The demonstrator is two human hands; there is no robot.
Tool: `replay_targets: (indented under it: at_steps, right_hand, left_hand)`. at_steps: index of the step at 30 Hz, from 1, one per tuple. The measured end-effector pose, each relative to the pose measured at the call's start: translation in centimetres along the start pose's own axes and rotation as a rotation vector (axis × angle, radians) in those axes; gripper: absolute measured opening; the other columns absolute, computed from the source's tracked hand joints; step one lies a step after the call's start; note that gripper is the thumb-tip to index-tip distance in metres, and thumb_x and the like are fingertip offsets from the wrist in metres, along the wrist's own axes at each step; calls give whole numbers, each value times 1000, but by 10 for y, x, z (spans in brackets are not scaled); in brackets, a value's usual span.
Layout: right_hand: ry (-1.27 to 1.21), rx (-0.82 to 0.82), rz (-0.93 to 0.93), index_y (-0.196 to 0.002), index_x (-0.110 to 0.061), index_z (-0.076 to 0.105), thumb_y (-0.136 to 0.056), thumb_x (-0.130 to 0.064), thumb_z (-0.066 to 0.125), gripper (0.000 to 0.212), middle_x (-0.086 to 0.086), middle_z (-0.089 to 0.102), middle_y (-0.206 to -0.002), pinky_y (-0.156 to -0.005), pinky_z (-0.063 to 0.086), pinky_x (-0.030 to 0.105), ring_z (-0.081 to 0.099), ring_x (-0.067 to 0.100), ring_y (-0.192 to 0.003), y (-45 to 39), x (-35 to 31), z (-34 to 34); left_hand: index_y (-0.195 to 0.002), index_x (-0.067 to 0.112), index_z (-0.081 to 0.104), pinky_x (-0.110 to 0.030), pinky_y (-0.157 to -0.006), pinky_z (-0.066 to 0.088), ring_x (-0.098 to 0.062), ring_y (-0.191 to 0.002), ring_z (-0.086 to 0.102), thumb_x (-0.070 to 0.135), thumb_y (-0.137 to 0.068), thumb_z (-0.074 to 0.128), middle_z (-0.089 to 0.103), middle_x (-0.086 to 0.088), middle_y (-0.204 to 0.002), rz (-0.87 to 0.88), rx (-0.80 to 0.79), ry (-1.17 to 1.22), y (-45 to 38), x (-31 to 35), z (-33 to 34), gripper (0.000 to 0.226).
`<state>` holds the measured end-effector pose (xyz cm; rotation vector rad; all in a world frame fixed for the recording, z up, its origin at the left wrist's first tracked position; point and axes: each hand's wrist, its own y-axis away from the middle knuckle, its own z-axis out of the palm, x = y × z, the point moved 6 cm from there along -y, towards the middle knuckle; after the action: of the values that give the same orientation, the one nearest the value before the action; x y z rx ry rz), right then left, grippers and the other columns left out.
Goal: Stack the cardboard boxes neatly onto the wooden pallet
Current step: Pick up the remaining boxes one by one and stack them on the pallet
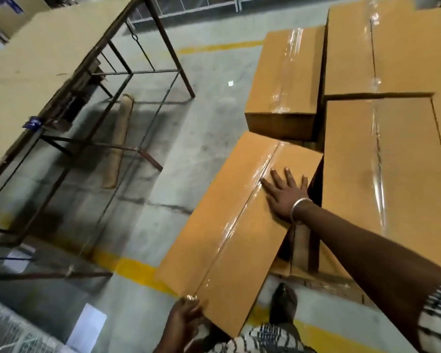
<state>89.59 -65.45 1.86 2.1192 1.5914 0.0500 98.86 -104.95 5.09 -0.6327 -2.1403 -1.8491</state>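
While left hand grips, right hand presses box.

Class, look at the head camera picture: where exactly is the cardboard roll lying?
The cardboard roll lies on the concrete floor in the left half of the view, under the metal-framed table, well left of the stacked boxes.

I have one view only: head cam, wide-angle, worn up high, facing fwd and steeply down. Close on the near box and both hands; floor and table fall farther off at left. Edges bend.
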Motion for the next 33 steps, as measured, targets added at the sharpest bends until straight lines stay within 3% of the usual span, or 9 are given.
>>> replay_targets:
  at_steps: [3,8,11,13,17,21,25,28,33]
  right_hand:
    - [31,29,-68,-152,-46,-12,-96,-64,16,65,-5,-26,-161,-108,-12,72,-26,34,-148,43,-49,45]
    - [0,-12,-69,-156,-29,-15,-85,-78,26,95,1,-32,-159,-107,-16,72,-30,34,-146,87,-123,89]
    - [-26,-15,-21,-156,-23,-15,-79,-83,34,109,3,-34,-158,-108,-18,70,-33,34,-144,100,-150,104]
    - [-49,-28,14,-156,-21,-13,-75,-85,40,117,7,-33,-159,-108,-18,70,-33,35,-143,105,-159,105]
    - [-59,-59,87,-154,-27,-18,-64,-88,54,131,15,-32,-158,-107,-16,73,-36,40,-140,119,-179,105]
    - [4,-126,75,-149,-39,-26,-50,-86,68,145,23,-39,-151,-98,-21,78,-41,49,-134,138,-216,123]
    - [91,-154,153,-152,-31,-22,-65,-62,76,135,19,-36,-155,-103,-14,78,-34,49,-139,151,-236,135]
    - [103,-118,184,-153,-31,-16,-76,-48,70,117,12,-23,-162,-109,-4,74,-18,42,-148,165,-231,128]
    - [96,-117,365,-155,-38,-4,-86,-43,64,97,1,-6,-166,-116,7,66,3,29,-153,195,-199,112]
  left_hand:
    - [-105,10,54,-19,-32,40,-30,-66,60,14,-95,52,62,-17,-76,-19,-34,-89,4,11,-3,11]
    - [-97,8,67,-27,-65,46,-26,-88,64,33,-69,76,67,-12,-101,-27,-13,-533,-17,22,-32,39]
    - [-83,6,65,-34,-61,46,-24,-65,56,43,-58,77,61,-8,-72,90,61,-753,-43,41,-55,46]
    - [-96,4,58,-34,-60,46,-24,-60,57,41,-60,79,61,-9,-67,161,97,-702,-68,55,-70,56]
    - [-151,20,25,-38,-65,54,-32,-70,71,23,-86,72,69,-24,-100,306,91,-569,-113,84,-95,81]
    - [-112,13,68,-46,-79,58,-26,-69,73,30,-88,67,75,-4,-72,457,-83,-734,-121,96,-90,29]
    - [-99,27,69,-38,-76,58,-22,-67,72,30,-88,71,75,-1,-68,433,-166,-653,-121,95,-93,11]
    - [-104,24,72,-28,-58,48,-21,-54,66,24,-87,73,74,-10,-72,405,-247,-627,-120,94,-91,17]
    - [-117,20,72,-34,-66,48,-18,-57,55,29,-69,76,74,-16,-87,305,-562,-819,-120,77,-54,49]
